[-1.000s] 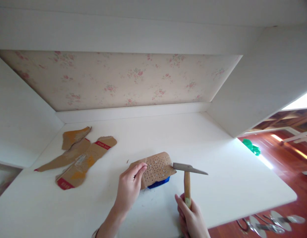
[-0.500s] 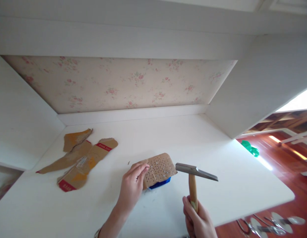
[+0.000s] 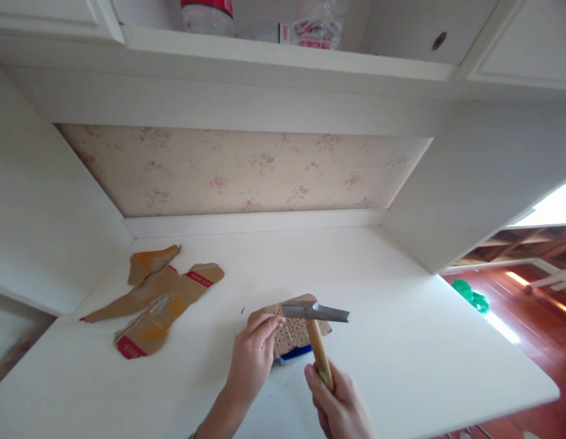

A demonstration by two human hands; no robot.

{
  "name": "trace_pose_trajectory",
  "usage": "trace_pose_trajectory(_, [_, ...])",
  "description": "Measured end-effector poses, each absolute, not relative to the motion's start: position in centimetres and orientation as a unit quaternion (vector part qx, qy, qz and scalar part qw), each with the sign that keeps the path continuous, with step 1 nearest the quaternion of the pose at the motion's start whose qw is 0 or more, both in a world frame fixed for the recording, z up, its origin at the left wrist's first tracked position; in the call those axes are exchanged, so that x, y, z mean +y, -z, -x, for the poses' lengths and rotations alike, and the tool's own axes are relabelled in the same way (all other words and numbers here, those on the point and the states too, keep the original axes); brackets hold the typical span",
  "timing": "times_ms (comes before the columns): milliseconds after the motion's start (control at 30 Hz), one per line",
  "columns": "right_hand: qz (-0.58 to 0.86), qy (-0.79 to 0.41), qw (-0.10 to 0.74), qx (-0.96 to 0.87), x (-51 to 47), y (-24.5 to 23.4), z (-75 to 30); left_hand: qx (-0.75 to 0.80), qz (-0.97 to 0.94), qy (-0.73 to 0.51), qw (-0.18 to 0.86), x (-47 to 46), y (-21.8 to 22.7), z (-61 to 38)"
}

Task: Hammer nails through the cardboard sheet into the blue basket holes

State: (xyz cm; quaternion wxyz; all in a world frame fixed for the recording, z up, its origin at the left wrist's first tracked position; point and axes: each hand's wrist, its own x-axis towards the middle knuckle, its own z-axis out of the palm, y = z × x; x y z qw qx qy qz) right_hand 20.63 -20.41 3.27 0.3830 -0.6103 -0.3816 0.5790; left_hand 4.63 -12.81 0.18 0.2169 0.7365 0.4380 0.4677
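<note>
A brown cardboard piece (image 3: 297,332) full of small holes and nail heads lies on a blue block (image 3: 292,355) on the white desk (image 3: 401,341). My left hand (image 3: 255,356) pinches a thin nail upright at the cardboard's left edge. My right hand (image 3: 340,405) grips the wooden handle of a hammer (image 3: 315,314). The hammer's metal head hovers just above the cardboard, close to my left fingertips.
Torn cardboard scraps (image 3: 157,299) with red print lie at the desk's left. A floral-papered back wall and white side panels enclose the desk. A shelf above holds a bottle (image 3: 207,15) and a plastic bag (image 3: 317,27). A green object (image 3: 470,294) lies on the wooden floor to the right.
The hammer has swung left, from beside the cardboard's right end to over the cardboard near the nail. The view has tilted up, showing the shelf above.
</note>
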Motion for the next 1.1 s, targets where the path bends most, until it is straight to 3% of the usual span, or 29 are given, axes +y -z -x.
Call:
trace_pose_trajectory(133, [0.626,-0.556,0.349,-0.421,-20.5,-2.2,-20.8,0.448,-0.735,-0.467,0.201,-12.9,0.0,-4.7])
trace_pose_trajectory(667, [0.640,-0.421,0.367,-0.528,-20.7,-0.8,-20.5,0.451,-0.738,-0.465,0.191,-13.0,-0.1,-4.9])
trace_pose_trajectory(1100, [0.645,-0.410,0.374,-0.526,-20.7,0.1,-20.3,0.449,-0.738,-0.476,0.169,-13.0,0.1,-4.9])
